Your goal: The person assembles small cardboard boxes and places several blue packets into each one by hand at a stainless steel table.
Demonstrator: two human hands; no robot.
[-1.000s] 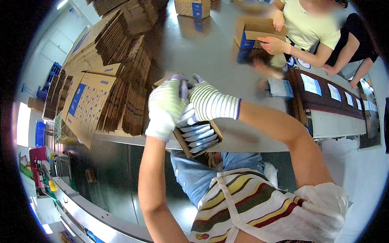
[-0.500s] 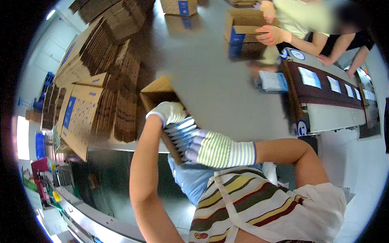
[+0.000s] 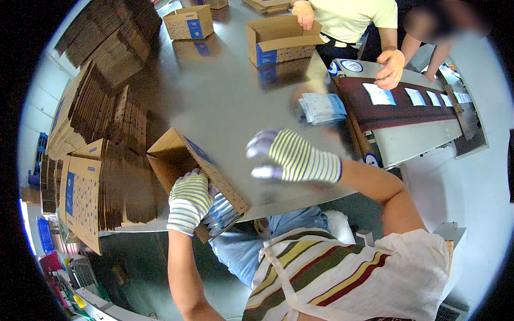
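My left hand (image 3: 190, 202), in a striped knit glove, reaches into an open cardboard box (image 3: 225, 185) that stands at an angle by the near table edge. Its fingers are curled against a row of blue and white flat packets (image 3: 220, 215) standing on edge in the near end of the box; its fingertips are partly hidden. The far end of the box is bare cardboard inside. My right hand (image 3: 297, 158), gloved alike, hovers over the table to the right of the box. Its fingers and thumb are apart, with nothing between them.
A small pile of blue and white packets (image 3: 323, 108) lies beside a dark conveyor belt (image 3: 399, 113) carrying single packets. Stacks of flattened cartons (image 3: 88, 184) line the left. Across the table, a person's gloved hand (image 3: 304, 14) touches another open box (image 3: 286, 51).
My right hand has left the packets in the box and moved right, its fingers spreading. My left hand stays in the box. The co-worker's other hand has moved from their box to over the belt.
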